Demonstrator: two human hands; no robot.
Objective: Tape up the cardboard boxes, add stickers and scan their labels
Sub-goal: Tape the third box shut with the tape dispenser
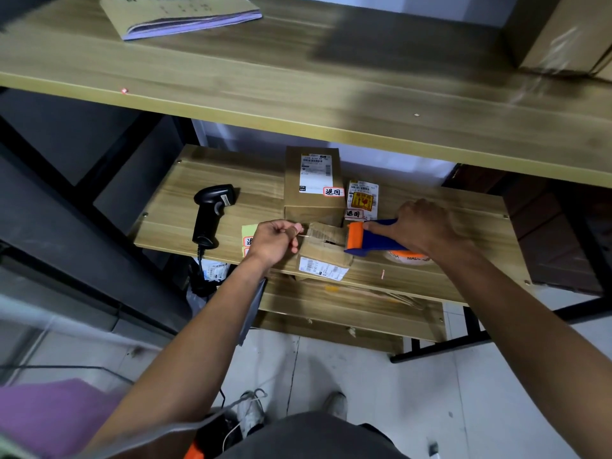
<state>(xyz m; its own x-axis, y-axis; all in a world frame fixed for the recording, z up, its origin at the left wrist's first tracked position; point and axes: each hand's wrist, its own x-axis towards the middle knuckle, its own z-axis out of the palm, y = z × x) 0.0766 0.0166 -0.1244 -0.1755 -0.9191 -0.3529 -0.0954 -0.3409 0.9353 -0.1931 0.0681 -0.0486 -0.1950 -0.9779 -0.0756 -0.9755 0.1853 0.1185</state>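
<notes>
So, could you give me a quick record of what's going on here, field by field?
Left hand: pinches the tape end at the small box's left side
Right hand: grips the tape dispenser over that box
Small box: at the shelf's front edge, label on its near face
Scanner: lying on the shelf, left, untouched
Larger box: behind, labelled, red sticker

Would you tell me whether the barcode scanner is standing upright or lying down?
Lying down: the barcode scanner rests on its side on the wooden shelf.
</notes>
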